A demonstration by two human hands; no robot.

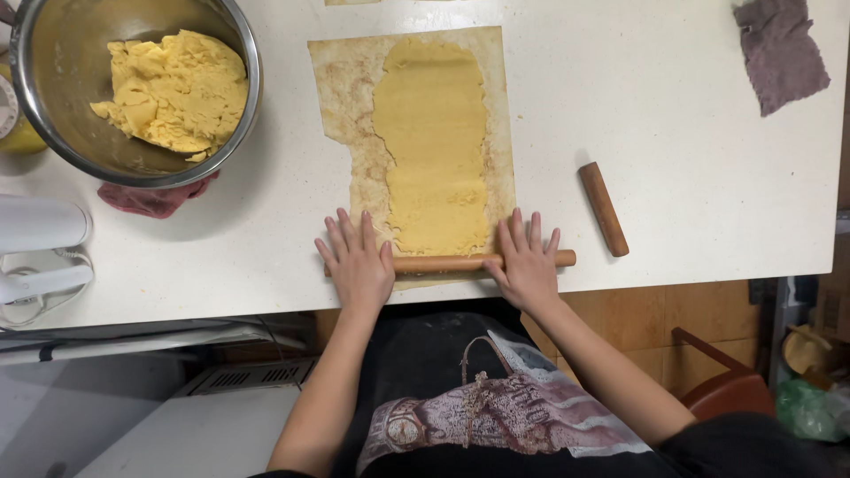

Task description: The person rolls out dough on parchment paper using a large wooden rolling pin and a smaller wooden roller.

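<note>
Head view: left hand [359, 264] and right hand [527, 264] lie flat, fingers spread, pressing on wooden rolling pin [443, 263] at lower centre, at near end of yellow dough sheet [431, 142] on brown paper [341, 88]. Second pin [603, 209] right. Steel bowl [239, 115] upper left.

No signs or screens. At 9 o'clock, far left edge: a yellow container [18, 124] with a round pale label, half hidden behind the steel bowl [53, 133].
</note>
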